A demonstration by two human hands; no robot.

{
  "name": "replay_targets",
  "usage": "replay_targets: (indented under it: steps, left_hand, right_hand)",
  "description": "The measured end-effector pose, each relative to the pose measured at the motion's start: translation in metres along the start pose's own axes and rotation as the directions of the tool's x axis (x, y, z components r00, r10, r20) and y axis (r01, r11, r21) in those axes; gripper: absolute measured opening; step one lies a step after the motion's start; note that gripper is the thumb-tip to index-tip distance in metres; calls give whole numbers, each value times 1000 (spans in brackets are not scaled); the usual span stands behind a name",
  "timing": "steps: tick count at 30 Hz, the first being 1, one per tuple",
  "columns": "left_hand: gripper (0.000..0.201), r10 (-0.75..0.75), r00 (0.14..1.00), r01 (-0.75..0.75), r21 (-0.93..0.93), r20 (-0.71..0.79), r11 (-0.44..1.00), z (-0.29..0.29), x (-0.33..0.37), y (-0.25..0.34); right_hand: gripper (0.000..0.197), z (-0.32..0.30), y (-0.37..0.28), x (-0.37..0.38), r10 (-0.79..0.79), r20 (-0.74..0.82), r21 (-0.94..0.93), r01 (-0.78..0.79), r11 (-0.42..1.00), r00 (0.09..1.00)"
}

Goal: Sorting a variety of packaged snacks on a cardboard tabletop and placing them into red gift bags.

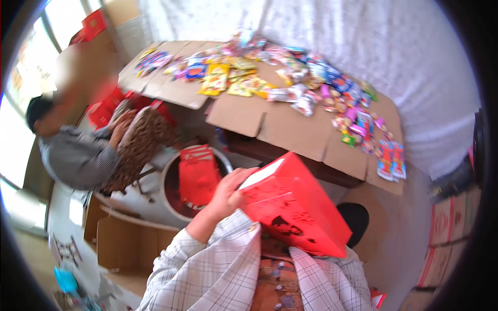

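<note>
A red paper gift bag (pixel 298 207) with dark printed figures and a white inside is held tilted in front of my chest. My left hand (pixel 228 194) is closed on its upper left edge, thumb on the near side and fingers toward the pale opening. My right forearm's checked sleeve shows below the bag, but my right hand is hidden behind it. Just left of my left hand, a round metal basin (pixel 169 201) holds flat red bags (pixel 197 176). Beyond the bag, many small packaged snacks and candies (pixel 249 78) lie spread over the cardboard-covered table (pixel 295 132).
A person in a grey top (pixel 78 155) sits at the left, hands together, near more red bags (pixel 105 108). An open cardboard box (pixel 129 243) stands at lower left. A black round seat (pixel 354 223) is right of the bag; stacked cartons (pixel 448 223) line the right side.
</note>
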State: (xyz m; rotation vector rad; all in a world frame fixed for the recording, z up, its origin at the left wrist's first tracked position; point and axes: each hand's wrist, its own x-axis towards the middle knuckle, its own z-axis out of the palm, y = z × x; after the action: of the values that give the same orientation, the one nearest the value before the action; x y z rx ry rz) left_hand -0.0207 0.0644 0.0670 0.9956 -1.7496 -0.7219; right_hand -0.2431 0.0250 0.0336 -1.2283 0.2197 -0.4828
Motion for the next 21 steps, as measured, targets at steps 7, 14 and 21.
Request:
replay_targets:
  steps: [7,14,21]
  left_hand:
    - [99,-17,1000,16,-31,-23,999,2,-3,-7]
    - [101,-13,998,11,37,62,999,12,10,3]
    - [101,-48,996,48,-12,69,999,18,11,-7]
  right_hand:
    - [50,-19,-22,-72,-87,-267,-65,72,995,960]
    - [50,-22,-32,-109,-151,-381,-74,133,988,912]
    - [50,-18,-36,-137,-213,-438,-68,204,977,874]
